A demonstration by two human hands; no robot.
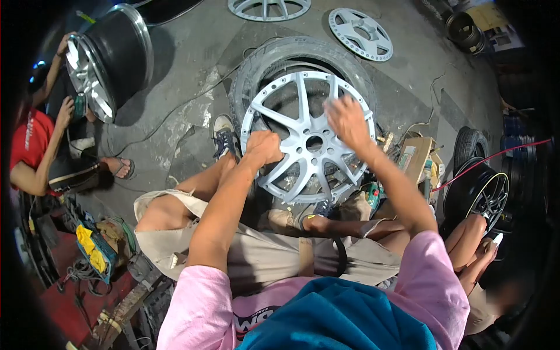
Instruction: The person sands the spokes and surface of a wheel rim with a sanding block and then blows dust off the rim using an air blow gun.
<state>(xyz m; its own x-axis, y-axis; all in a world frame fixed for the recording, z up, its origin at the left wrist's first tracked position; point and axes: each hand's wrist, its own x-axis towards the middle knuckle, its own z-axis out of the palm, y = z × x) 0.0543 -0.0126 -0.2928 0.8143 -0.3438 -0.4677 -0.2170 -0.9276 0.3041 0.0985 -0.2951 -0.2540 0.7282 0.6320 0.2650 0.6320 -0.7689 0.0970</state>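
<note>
From my remote view, the circular silver-grey metal wheel face [314, 129] lies over a dark rubber tyre [303, 46], hub facing up, spokes radiating evenly. Grey concrete floor [186, 35] spreads leftward. The left hand [264, 147] curls its fingers on the left spokes, grip hidden; the right hand [348, 121] is motion-blurred, finger state impossible to tell.

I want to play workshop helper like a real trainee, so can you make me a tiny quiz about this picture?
1. True or false: the grey wheel between the person's hands lies over a tyre.
2. Which looks blurrier: A, left hand; B, right hand?
3. Fill in: the co-worker's shirt, at the picture's left, is ____.

Key: 1 true; 2 B; 3 red.
</note>
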